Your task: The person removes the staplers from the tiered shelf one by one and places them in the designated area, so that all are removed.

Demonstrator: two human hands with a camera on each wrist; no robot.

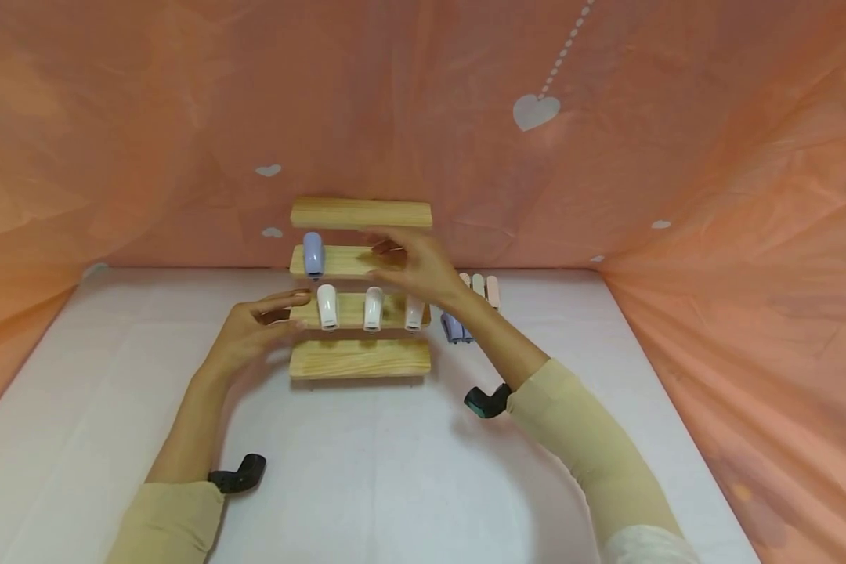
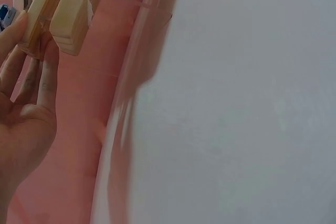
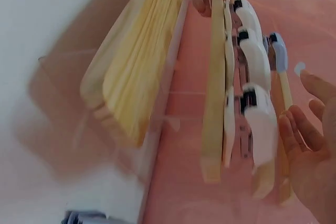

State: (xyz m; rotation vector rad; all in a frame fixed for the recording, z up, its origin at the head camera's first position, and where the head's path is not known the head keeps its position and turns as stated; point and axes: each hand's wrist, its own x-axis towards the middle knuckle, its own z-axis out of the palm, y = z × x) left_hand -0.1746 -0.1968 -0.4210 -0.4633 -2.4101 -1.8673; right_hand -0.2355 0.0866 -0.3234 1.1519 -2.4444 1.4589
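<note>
A tiered rack has several pale wooden shelves [image 1: 359, 360] on what look like clear supports. My left hand [image 1: 254, 333] grips the left end of the third shelf [image 2: 39, 11], thumb on top and fingers beneath. Three mini staplers, two white ones [image 1: 327, 307] and a pale pinkish one [image 3: 262, 129], stand along that shelf. On the shelf above, a lavender stapler [image 1: 313, 254] stands at the left end. My right hand [image 1: 423, 266] hovers at that shelf's right part, fingers loosely bent, with nothing visible in it; its fingertips are close to the wood [image 3: 284, 145].
Right of the rack, partly behind my right forearm, lie more staplers: lavender [image 1: 453, 329], pale green [image 1: 478, 283] and pink [image 1: 493, 291]. A white cloth [image 1: 366, 470] covers the table. An orange-pink curtain [image 1: 395, 117] with white hearts hangs behind and at both sides.
</note>
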